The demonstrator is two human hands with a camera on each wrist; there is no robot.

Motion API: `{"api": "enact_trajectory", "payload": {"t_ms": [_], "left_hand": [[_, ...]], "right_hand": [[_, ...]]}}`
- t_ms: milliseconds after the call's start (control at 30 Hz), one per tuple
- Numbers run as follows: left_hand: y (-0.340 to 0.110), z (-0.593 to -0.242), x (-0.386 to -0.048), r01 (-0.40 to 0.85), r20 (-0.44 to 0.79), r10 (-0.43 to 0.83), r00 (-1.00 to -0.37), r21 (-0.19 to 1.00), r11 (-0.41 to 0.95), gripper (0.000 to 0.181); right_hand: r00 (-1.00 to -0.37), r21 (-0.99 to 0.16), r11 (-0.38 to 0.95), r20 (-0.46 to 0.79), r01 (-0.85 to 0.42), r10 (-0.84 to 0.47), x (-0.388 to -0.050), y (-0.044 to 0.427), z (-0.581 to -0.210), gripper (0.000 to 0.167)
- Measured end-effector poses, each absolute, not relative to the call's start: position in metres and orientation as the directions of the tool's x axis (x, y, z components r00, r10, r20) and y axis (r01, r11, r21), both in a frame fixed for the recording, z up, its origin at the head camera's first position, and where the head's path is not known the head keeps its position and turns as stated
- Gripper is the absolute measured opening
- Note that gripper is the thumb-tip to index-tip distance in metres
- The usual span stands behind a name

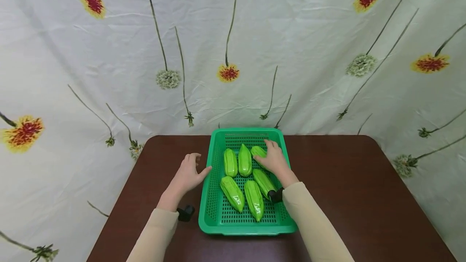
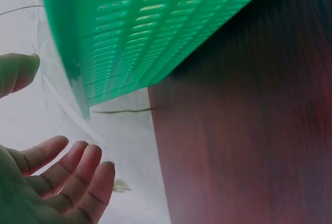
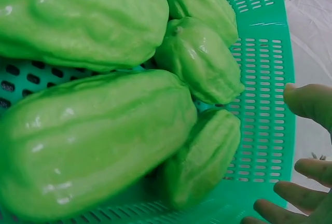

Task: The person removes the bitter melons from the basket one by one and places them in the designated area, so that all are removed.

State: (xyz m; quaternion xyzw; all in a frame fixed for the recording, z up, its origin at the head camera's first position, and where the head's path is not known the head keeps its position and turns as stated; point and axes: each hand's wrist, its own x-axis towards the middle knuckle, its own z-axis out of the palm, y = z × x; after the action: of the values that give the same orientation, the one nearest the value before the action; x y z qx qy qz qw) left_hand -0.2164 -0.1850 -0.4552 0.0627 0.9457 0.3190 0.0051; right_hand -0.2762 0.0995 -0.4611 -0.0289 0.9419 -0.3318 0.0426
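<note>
A green plastic basket (image 1: pixel 207 213) with slotted walls holds several bright green, ridged gourds, possibly bitter melons. Two of them, a left gourd (image 1: pixel 230 162) and a middle gourd (image 1: pixel 245 160), lie in the far half. Nearer lie a slanted gourd (image 1: pixel 232 193) and a front gourd (image 1: pixel 254 200). My right hand (image 1: pixel 275 160) hovers over the basket's far right part, fingers spread, partly covering a gourd (image 1: pixel 257 151). In the right wrist view its fingers stand apart from the gourds (image 3: pixel 98 141). My left hand (image 1: pixel 187 175) is beside the left rim, fingers loosely bent, holding nothing.
The basket stands on a dark brown table (image 1: pixel 335 189). Behind the table hangs a white cloth (image 1: pixel 204 104) printed with flowers. A black wrist device (image 1: pixel 186 213) sits on the left wrist, and another black device (image 1: pixel 275 195) on the right wrist.
</note>
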Motion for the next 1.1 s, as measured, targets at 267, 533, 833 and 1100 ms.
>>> {"api": "enact_trajectory", "payload": {"t_ms": [267,533,833,1100], "left_hand": [[-0.182,-0.461,-0.213,0.029,-0.042,0.082,-0.996,0.7,0.713,0.055],[-0.182,-0.466,-0.209,-0.043,-0.109,0.06,-0.992,0.755,0.655,0.05],[-0.18,-0.473,-0.201,-0.07,-0.125,0.048,-0.991,0.789,0.611,0.044],[-0.18,-0.479,-0.2,-0.112,-0.142,0.011,-0.99,0.823,0.557,0.039]], "right_hand": [[-0.995,-0.656,0.755,-0.083,0.007,-0.063,-0.281,0.097,-0.475,0.079],[-0.993,-0.654,0.756,-0.102,0.025,-0.055,-0.286,0.097,-0.484,0.08],[-0.983,-0.641,0.765,-0.168,0.057,-0.068,-0.29,0.097,-0.491,0.082],[-0.971,-0.621,0.777,-0.235,0.106,-0.055,-0.292,0.095,-0.493,0.082]]}}
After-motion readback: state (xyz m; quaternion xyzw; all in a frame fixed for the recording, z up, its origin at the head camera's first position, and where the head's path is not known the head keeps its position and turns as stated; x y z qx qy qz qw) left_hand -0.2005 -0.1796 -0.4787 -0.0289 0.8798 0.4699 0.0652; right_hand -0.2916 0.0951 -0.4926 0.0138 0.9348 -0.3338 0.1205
